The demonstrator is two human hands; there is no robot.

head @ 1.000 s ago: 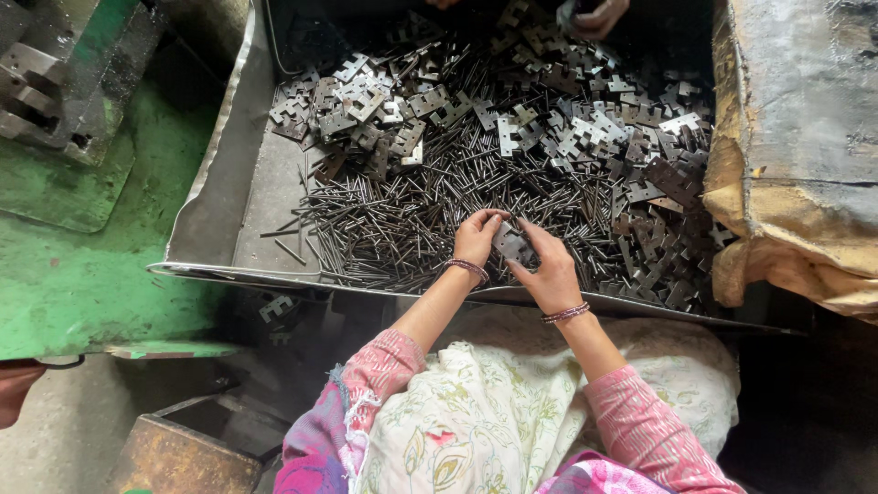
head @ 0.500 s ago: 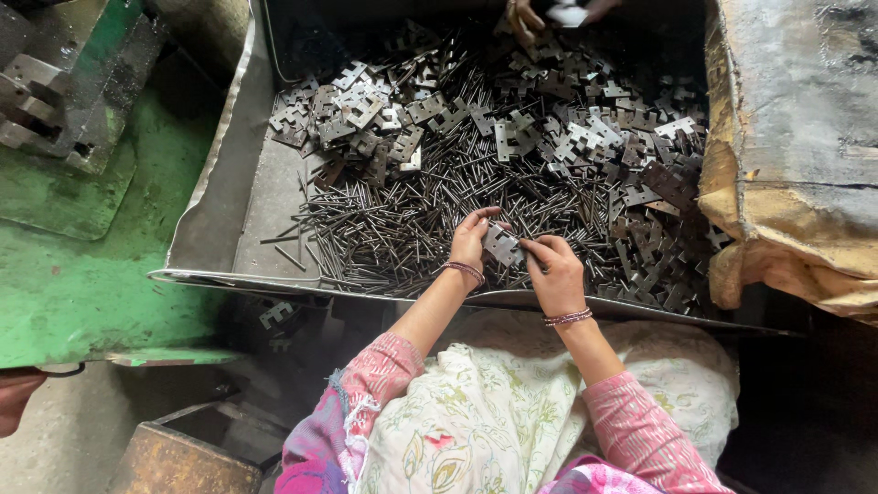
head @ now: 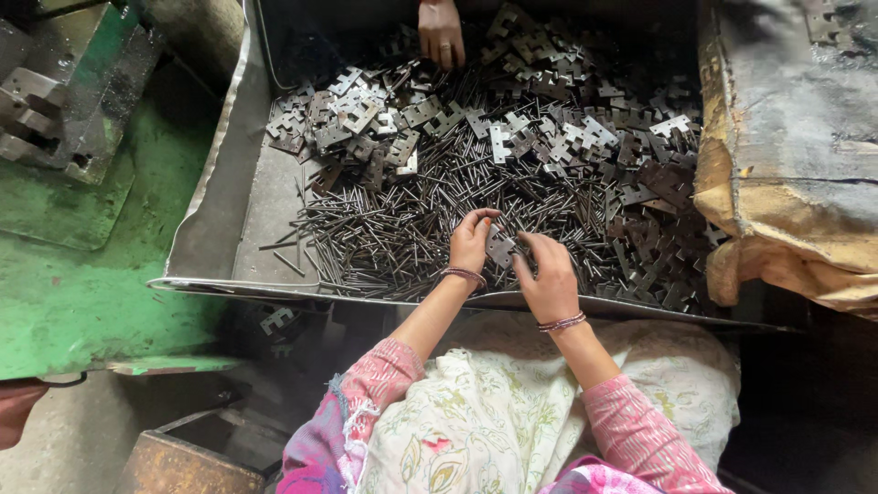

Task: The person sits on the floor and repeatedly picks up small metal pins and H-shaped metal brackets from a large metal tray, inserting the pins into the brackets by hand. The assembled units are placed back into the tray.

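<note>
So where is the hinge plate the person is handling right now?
In the head view it sits just below centre, the hinge plate held between the left hand and right hand, above the heap of metal pins near the tray's front rim.

A shallow grey sheet-metal tray point(head: 247, 206) carries loose thin steel pins point(head: 384, 238) left of the hands, flat notched hinge plates point(head: 585, 137) heaped beyond.

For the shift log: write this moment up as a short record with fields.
Setting: metal tray heaped with parts, green machine base beside it
Left hand: over the thin metal pins, fingers on a flat notched plate
Right hand: touching the same plate from the other side
Far side: another person's hand on the pile of notched plates
Right edge: worn sack
</note>
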